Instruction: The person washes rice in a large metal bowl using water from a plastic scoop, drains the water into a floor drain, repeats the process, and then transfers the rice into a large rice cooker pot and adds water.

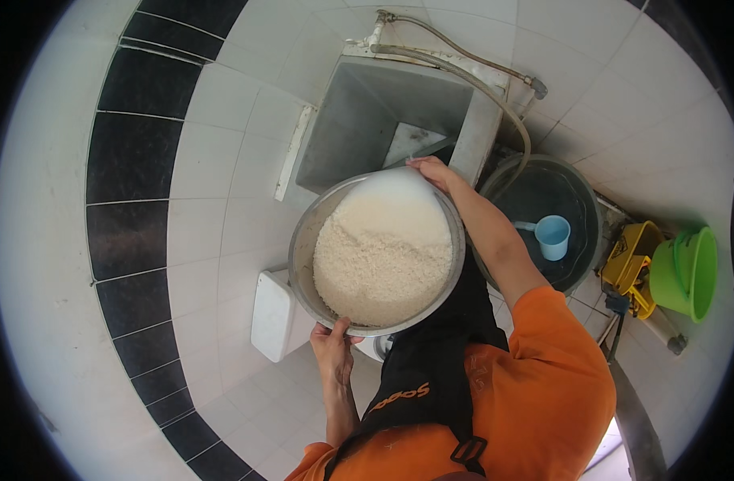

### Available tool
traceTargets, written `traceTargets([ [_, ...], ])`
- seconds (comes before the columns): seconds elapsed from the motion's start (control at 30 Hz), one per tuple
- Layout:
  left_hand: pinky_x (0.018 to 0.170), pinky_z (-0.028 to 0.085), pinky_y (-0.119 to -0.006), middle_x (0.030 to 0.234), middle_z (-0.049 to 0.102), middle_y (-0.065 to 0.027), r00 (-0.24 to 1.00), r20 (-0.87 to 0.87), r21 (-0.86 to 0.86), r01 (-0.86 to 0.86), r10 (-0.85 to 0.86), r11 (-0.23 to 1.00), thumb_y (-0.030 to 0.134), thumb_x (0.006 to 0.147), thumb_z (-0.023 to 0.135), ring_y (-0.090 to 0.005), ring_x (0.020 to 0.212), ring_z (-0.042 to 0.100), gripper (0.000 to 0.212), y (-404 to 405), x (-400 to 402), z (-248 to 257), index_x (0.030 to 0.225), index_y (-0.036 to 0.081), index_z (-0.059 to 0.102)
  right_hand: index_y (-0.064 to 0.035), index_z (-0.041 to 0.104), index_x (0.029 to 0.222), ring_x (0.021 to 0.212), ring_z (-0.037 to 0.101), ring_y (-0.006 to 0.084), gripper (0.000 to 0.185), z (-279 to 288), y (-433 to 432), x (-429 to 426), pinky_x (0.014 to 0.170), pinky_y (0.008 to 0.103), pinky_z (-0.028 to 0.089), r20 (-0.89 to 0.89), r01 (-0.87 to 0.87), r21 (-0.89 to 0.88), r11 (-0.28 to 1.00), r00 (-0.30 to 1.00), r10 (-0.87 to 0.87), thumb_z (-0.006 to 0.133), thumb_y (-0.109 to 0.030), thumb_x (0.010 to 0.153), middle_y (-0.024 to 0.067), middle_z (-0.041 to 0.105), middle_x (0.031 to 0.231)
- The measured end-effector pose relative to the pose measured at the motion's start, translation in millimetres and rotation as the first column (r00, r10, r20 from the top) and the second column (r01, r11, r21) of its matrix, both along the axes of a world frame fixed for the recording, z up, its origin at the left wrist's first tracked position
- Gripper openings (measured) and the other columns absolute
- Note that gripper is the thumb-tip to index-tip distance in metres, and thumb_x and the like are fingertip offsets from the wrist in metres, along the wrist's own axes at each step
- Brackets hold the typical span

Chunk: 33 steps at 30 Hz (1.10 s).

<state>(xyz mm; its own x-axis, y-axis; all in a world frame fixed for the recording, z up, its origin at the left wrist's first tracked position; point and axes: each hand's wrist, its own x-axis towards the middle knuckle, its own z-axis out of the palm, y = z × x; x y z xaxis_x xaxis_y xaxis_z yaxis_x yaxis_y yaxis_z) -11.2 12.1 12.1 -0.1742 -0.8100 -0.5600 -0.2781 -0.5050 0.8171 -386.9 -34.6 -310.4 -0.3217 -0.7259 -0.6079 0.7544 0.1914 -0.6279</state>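
A large round metal pot (296, 264) holds white rice grains (382, 264), with cloudy whitish water (394, 192) pooled towards its far rim. The pot is tilted away from me, and that rim reaches over the near edge of a grey utility sink (361, 102). My left hand (334, 346) grips the near rim, thumb over the edge and fingers beneath. At the far right of the rim, my right hand (434, 171) holds on, its fingertips by the sink opening. The pot hides the underside of both grips in part.
Right of the sink stands a dark round tub (499, 270) of water with a light-blue dipper (552, 237) in it. A flexible hose (499, 99) hangs from the tap into the tub. Beyond are a yellow mop bucket (631, 258) and green bucket (682, 273). A white cistern (273, 315) stands left.
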Motion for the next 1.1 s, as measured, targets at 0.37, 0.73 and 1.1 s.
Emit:
traceTargets([
  [0.37,0.050,0.062,-0.026,0.094,0.069,-0.0182,1.000,0.005,0.006,-0.016,0.016,1.000,-0.005,0.087,0.060,-0.0219,0.065,0.071,0.024,0,2,0,0.110,-0.012,0.059,0.0027,0.067,0.118,0.098,0.068,0.0208,0.026,12,1,3,0.085,0.0334,0.056,-0.011,-0.060,0.012,0.998,0.998,0.060,0.059,-0.012,0.098,0.0130,0.069,0.113],
  [0.73,0.051,0.063,-0.026,0.095,0.070,-0.0187,1.000,-0.001,0.002,-0.005,0.005,1.000,-0.005,0.087,0.060,-0.0222,0.065,0.071,0.024,1,-2,2,0.110,-0.013,0.058,0.0032,0.068,0.117,0.092,0.068,0.0213,0.026,3,0,1,0.077,0.0348,0.056,-0.014,-0.061,0.014,0.998,0.998,0.061,0.060,-0.011,0.097,0.0132,0.070,0.109],
  [1.1,0.050,0.062,-0.026,0.093,0.069,-0.0186,1.000,-0.007,0.010,0.003,-0.003,1.000,-0.005,0.087,0.061,-0.0217,0.064,0.070,0.024,-2,0,2,0.109,-0.014,0.058,0.0038,0.069,0.115,0.095,0.068,0.0215,0.026,2,1,1,0.084,0.0340,0.055,0.004,-0.065,-0.014,0.998,0.998,0.065,0.064,-0.011,0.094,0.0136,0.071,0.108],
])
